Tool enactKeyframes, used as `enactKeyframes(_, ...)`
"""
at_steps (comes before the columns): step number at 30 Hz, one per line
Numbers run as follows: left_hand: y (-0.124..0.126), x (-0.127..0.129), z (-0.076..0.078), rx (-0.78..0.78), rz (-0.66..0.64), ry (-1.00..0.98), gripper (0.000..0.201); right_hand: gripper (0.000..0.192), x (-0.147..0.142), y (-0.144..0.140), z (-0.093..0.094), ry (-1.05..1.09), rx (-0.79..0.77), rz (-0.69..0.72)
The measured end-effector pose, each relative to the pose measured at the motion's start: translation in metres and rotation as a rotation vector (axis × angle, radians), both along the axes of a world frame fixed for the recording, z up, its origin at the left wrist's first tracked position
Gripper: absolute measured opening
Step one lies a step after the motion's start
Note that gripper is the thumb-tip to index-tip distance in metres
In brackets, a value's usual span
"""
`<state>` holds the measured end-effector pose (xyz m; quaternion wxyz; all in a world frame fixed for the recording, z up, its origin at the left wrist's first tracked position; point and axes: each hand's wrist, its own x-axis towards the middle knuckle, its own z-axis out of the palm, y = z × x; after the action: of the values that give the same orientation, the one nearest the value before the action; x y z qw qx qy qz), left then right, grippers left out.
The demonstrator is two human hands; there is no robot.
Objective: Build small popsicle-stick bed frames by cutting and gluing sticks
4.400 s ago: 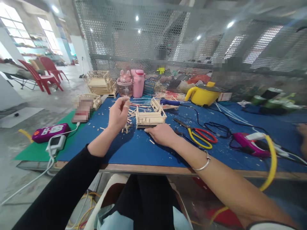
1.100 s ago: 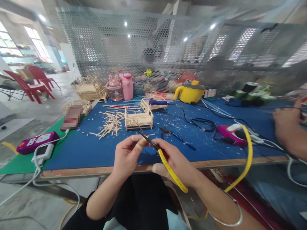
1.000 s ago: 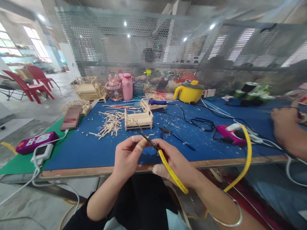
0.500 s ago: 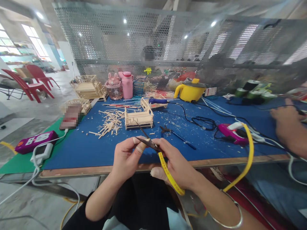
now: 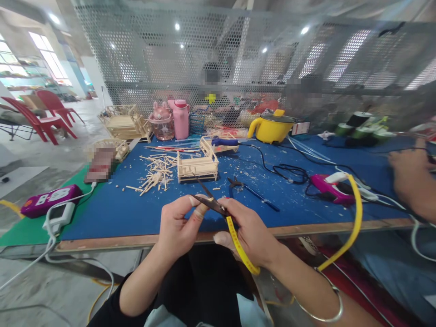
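My right hand (image 5: 250,231) is closed around a pair of scissors (image 5: 209,202) whose handle is wrapped in yellow, marked tape. The dark blades are parted and point up and left. My left hand (image 5: 180,225), with tape around its thumb, is pinched close beneath the blades. A tiny pale bit of wood (image 5: 211,199) shows between the blades at the left fingertips; most of it is hidden. Beyond my hands a small wooden stick-built bed frame (image 5: 197,169) stands upright on the blue mat (image 5: 112,209). Loose sticks (image 5: 158,172) lie left of it.
Blue-handled pliers (image 5: 257,196) lie right of my hands. Behind are a blue glue gun (image 5: 224,142), its black cord, a yellow pot (image 5: 274,127) and a pink bottle (image 5: 181,119). A purple power strip (image 5: 330,188) sits right, near another person's hand (image 5: 410,168). A phone (image 5: 100,164) stands left.
Both hands and the scissors stay nearly in place, with the blades still parted. The other person's hand at the right has shifted slightly right.
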<state>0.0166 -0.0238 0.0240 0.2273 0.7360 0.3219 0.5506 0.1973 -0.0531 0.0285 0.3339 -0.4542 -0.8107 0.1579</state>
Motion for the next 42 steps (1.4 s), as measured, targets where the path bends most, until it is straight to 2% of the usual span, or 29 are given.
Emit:
enactKeyframes(5,0.000,0.001,-0.006,-0.067,0.030,0.039,0.021,0.042,0.003,0.002,-0.004,-0.088,0.042,-0.093)
enactKeyframes(9,0.002,0.003,-0.011,-0.155,0.036,0.013,0.021,0.035,0.002,0.003,-0.004,-0.112,0.004,-0.127)
enactKeyframes(14,0.004,0.004,-0.011,-0.189,0.016,-0.033,0.021,0.026,0.001,0.004,0.001,-0.119,-0.055,-0.143)
enactKeyframes(17,0.005,0.005,-0.011,-0.251,-0.002,-0.106,0.021,0.025,0.004,0.006,0.005,-0.049,-0.069,-0.155)
enactKeyframes(21,0.006,0.007,-0.015,-0.331,-0.028,-0.173,0.023,0.035,0.006,0.005,0.010,0.074,-0.096,-0.142)
enactKeyframes(25,0.005,0.008,-0.017,-0.280,-0.021,-0.130,0.023,0.033,-0.002,0.004,0.016,0.337,-0.201,-0.124)
enactKeyframes(28,0.003,0.008,-0.014,-0.128,-0.005,-0.007,0.018,0.029,-0.012,0.006,0.024,0.571,-0.275,-0.177)
enactKeyframes(30,0.002,0.007,-0.011,-0.027,0.007,0.054,0.014,0.028,-0.018,0.008,0.029,0.654,-0.325,-0.170)
enactKeyframes(32,0.002,0.007,-0.010,-0.005,0.012,0.050,0.013,0.029,-0.022,0.011,0.030,0.711,-0.385,-0.145)
enactKeyframes(35,0.005,0.007,-0.015,-0.186,-0.075,-0.145,0.017,0.033,-0.024,0.015,0.025,0.852,-0.483,-0.115)
enactKeyframes(39,0.007,0.009,-0.022,-0.512,-0.322,-0.455,0.050,0.038,-0.024,0.022,0.013,1.011,-0.572,-0.092)
enactKeyframes(40,0.006,0.009,-0.023,-0.552,-0.344,-0.475,0.051,0.039,-0.025,0.023,0.011,1.013,-0.579,-0.092)
enactKeyframes(42,0.004,0.011,-0.022,-0.572,-0.309,-0.476,0.042,0.042,-0.027,0.024,0.010,0.984,-0.566,-0.099)
